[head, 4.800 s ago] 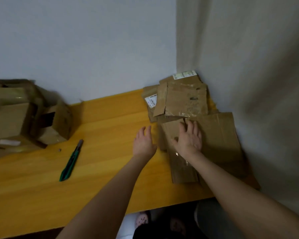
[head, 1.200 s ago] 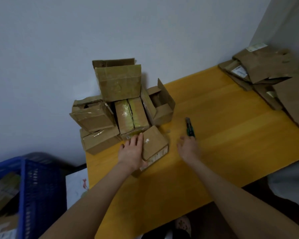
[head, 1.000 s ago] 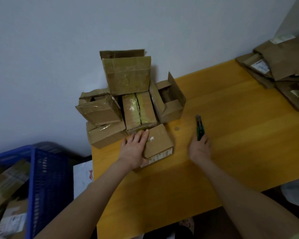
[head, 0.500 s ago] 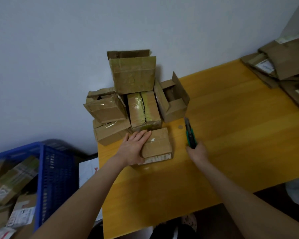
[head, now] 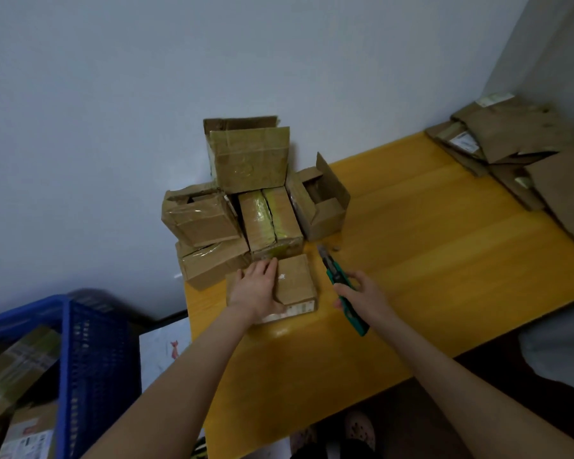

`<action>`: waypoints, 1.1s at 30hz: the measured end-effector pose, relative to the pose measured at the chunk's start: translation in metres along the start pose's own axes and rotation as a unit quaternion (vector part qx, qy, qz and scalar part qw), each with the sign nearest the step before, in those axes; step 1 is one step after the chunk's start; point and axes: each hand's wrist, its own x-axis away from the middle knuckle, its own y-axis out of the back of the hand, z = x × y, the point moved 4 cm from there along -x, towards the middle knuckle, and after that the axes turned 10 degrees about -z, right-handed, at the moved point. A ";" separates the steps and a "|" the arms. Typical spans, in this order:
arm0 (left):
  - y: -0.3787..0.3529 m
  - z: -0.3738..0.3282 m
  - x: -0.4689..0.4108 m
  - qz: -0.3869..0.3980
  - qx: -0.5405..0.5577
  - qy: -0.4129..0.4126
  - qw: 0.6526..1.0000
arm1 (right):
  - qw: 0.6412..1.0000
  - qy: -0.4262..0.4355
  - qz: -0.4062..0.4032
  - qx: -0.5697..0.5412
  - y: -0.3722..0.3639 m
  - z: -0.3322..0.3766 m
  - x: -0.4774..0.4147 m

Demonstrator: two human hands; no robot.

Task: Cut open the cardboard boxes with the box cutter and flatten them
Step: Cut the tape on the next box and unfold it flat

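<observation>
A small sealed cardboard box (head: 295,283) lies on the yellow table (head: 428,260), in front of a pile of taped boxes (head: 249,207). My left hand (head: 257,288) rests on the small box's top left with its thumb along the near side. My right hand (head: 362,296) grips the green box cutter (head: 337,276) by the middle of its handle. The cutter's tip points away, just right of the small box.
An open empty box (head: 322,203) stands right of the pile. Flattened cardboard (head: 527,167) is heaped in the table's far right corner by the wall. A blue crate (head: 90,352) holding more boxes sits on the floor at the left.
My view swung from the flattened heap to the box pile. My left hand settled on the small box. My right hand reached the cutter on the table and closed round it, drawing it nearer.
</observation>
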 end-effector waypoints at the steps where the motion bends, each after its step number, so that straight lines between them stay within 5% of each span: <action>1: 0.001 0.004 0.000 0.004 0.007 0.006 1.000 | 1.000 0.015 -0.001 0.028 0.003 0.000 0.002; 6: 0.002 0.010 0.002 0.017 0.018 0.017 1.000 | 0.978 0.084 -0.004 0.192 0.010 0.000 0.010; 19: 0.001 0.010 0.000 0.021 0.034 0.024 0.999 | 0.962 0.119 0.041 0.244 0.010 0.009 0.003; 33: 0.001 0.009 0.002 0.017 0.036 0.027 0.999 | 0.897 0.159 0.089 0.403 0.018 0.032 0.009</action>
